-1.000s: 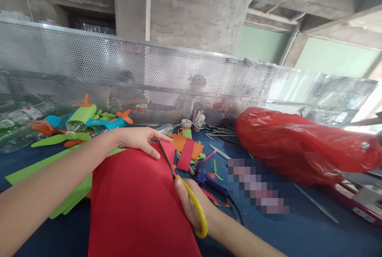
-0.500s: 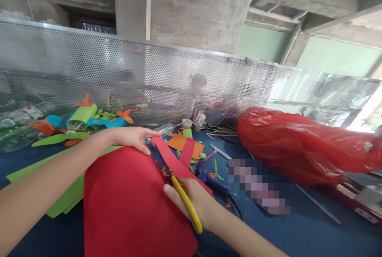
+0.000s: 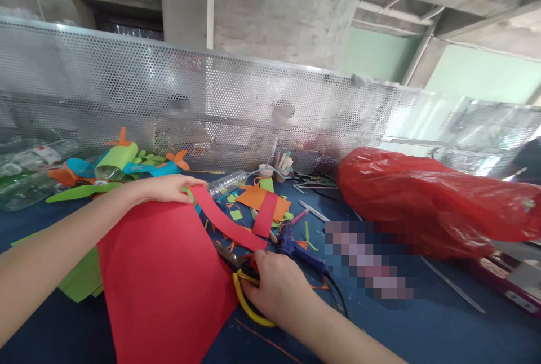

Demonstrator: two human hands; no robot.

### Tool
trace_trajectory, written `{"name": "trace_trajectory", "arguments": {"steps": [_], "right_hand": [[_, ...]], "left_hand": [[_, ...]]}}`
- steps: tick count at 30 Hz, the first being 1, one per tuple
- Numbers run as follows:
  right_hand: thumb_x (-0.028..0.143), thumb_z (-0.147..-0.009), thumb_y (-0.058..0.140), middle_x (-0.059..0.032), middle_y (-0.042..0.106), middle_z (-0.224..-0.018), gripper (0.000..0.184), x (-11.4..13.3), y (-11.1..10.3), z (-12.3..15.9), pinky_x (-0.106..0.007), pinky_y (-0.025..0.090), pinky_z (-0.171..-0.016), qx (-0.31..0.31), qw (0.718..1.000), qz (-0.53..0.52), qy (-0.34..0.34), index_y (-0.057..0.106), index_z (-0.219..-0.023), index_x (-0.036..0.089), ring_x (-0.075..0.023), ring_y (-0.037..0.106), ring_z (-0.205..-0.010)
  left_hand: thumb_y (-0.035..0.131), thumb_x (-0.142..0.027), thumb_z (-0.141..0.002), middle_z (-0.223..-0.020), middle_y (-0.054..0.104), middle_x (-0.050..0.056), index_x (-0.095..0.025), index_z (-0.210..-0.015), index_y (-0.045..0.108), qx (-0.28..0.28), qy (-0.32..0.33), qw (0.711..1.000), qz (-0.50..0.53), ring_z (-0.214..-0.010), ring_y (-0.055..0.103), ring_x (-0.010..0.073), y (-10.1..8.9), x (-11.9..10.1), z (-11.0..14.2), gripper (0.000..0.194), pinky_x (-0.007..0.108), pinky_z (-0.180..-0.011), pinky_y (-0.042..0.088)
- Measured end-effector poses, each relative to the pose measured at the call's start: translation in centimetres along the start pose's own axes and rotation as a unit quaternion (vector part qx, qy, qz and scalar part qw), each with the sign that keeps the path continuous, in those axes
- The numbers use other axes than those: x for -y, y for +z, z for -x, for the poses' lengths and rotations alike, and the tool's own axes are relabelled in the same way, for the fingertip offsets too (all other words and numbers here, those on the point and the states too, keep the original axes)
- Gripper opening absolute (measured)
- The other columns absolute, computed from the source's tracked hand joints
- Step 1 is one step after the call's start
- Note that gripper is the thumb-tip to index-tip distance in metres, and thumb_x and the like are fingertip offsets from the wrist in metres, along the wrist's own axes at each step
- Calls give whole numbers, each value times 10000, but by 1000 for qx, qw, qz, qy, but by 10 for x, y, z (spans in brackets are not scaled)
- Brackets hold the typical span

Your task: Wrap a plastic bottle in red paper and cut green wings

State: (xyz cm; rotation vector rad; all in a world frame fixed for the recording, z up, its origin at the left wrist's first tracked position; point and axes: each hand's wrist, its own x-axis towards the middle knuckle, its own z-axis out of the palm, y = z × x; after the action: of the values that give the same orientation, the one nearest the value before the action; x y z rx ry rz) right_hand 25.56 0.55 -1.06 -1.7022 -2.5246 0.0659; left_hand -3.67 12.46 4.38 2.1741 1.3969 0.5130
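Observation:
My left hand [image 3: 167, 188] pinches the upper end of a narrow red paper strip [image 3: 224, 223], with its fingers also over the top edge of a large red paper sheet [image 3: 164, 279]. The strip curves down to the right, a gap between most of it and the sheet. Yellow-handled scissors [image 3: 249, 302] are in my right hand [image 3: 281, 285], fingers closed round the handles. Their blades lie by the sheet's right edge, near the strip's lower end. Whether the blades touch paper I cannot tell. A short red paper piece [image 3: 265, 214] lies beyond the strip.
A blue glue gun [image 3: 302, 251] with its cord lies right of my right hand. Behind are orange paper [image 3: 249, 200], scraps and a clear bottle [image 3: 228, 182]. Green sheets [image 3: 82, 279] and paper-decorated bottles are left; a red plastic bag [image 3: 414, 200] is right.
The strip has come away from the sheet along most of its length. My left hand has shifted left with the paper; the scissors have drawn back toward me and turned.

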Motion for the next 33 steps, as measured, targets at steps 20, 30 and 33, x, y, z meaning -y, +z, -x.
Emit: {"name": "trace_trajectory", "arguments": {"steps": [20,30,33], "right_hand": [[258,-800,657,-127,229,-1525,578,-35,12,-27,-486,299,-1099,-109,971,-156,-143,482,-1350,294,-323,216,-1414],[142,-834,552,-136,183,-1545,413,-36,5,-30,-403,353,-1084,-119,949,-216,-195,558,-1240,219,-254,159,-1441],[143,-820,566,-104,34,-1581,430,-33,4,-28,-419,356,-1079,-160,942,-220,-197,563,-1241,231,-276,76,-1451]], "left_hand": [[582,-366,-845,-1294,611,61,-253,-1193,633,-75,75,943,316,-1138,585,257,20,-79,5,369,344,-873,521],[655,-143,-785,-1144,699,22,-261,-1044,712,-131,117,860,479,-1081,620,215,23,-94,1,290,325,-879,528],[681,-160,-766,-1097,717,26,-264,-1013,724,-93,102,874,466,-1058,635,229,20,-94,6,271,335,-867,531]]}}
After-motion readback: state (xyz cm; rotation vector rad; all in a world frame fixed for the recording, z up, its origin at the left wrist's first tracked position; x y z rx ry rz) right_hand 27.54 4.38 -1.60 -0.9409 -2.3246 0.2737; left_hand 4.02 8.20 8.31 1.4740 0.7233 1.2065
